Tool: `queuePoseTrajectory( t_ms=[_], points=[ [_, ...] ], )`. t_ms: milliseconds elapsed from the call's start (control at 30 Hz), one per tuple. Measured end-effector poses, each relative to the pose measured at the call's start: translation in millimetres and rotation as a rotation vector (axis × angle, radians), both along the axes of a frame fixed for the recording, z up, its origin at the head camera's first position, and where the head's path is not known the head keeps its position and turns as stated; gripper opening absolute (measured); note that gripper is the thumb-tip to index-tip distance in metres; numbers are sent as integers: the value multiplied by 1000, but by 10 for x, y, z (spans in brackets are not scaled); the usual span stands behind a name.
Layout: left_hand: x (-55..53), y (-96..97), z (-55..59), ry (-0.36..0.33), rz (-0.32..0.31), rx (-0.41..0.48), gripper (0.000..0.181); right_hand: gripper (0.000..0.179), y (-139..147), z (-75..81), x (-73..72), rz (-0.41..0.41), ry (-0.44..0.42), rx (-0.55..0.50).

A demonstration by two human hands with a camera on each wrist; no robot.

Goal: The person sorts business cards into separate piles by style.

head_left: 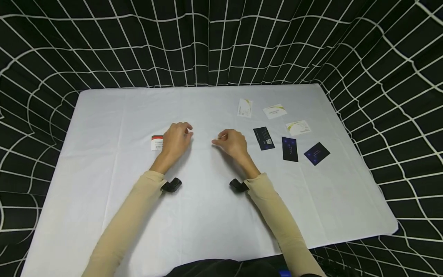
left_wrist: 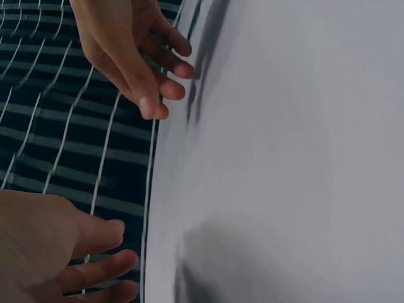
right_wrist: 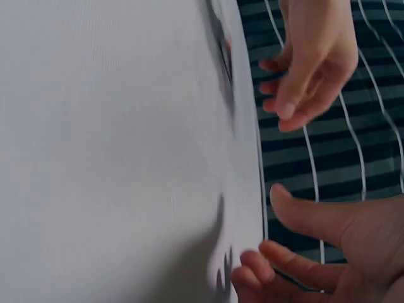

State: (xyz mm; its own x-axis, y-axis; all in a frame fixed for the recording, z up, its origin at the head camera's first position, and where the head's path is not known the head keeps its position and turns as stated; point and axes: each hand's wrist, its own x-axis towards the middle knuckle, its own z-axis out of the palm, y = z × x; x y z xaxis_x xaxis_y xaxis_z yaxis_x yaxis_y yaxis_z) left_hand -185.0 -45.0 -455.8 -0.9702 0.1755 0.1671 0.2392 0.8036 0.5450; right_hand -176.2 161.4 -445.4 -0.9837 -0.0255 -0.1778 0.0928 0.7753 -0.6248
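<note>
Over the middle of the white table, my left hand point(head_left: 175, 139) and right hand point(head_left: 233, 144) face each other with a gap between them. Both hold nothing; their fingers are loosely bent, thumbs apart from the fingertips in the wrist views. A white business card with a red and black top edge point(head_left: 157, 142) lies just left of the left hand, which partly covers it. Nearest to the right hand is a dark card with a QR code point(head_left: 264, 138). Two dark blue cards point(head_left: 290, 149) point(head_left: 317, 154) lie farther right.
Behind the dark cards, three white cards with yellow-green curves point(head_left: 245, 108) point(head_left: 275, 111) point(head_left: 298, 127) are spread on the white tablecloth point(head_left: 207, 215). A black curtain with a white grid point(head_left: 207, 46) hangs around the table's back and sides. Each wrist carries a small black camera point(head_left: 172, 185).
</note>
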Motion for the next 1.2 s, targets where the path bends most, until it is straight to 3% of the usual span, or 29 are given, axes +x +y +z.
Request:
queuePoseTrajectory(
  t_ms=[200,333,433,500,633,767,933,1033,1200],
  points=[
    [-150,668,-9,-94,-240,-61,31,50,667,-31,20,-202,73,173],
    [-279,1101,-38,-121,-378,-182,49,58,971,-56,23,-315,14,330],
    [-351,1374,-70,-129,-447,-236,58,59,1089,-59,23,-335,-48,413],
    [-379,1537,-97,-137,-486,-243,62,57,1152,-55,32,-319,-66,402],
    [-393,1786,-137,-170,-543,-203,65,48,1262,-54,51,-270,-23,267],
    [-401,1855,-148,-202,-490,-62,64,40,1317,-68,51,-170,65,103],
    [-425,1751,-126,-208,-383,178,51,35,1326,-91,39,-88,72,-42],
    [-427,1674,-136,-200,-361,214,36,37,1311,-114,30,-96,70,-96],
    [-380,1521,-137,-183,-322,224,31,40,1216,-163,-15,-130,65,-195]
  ],
)
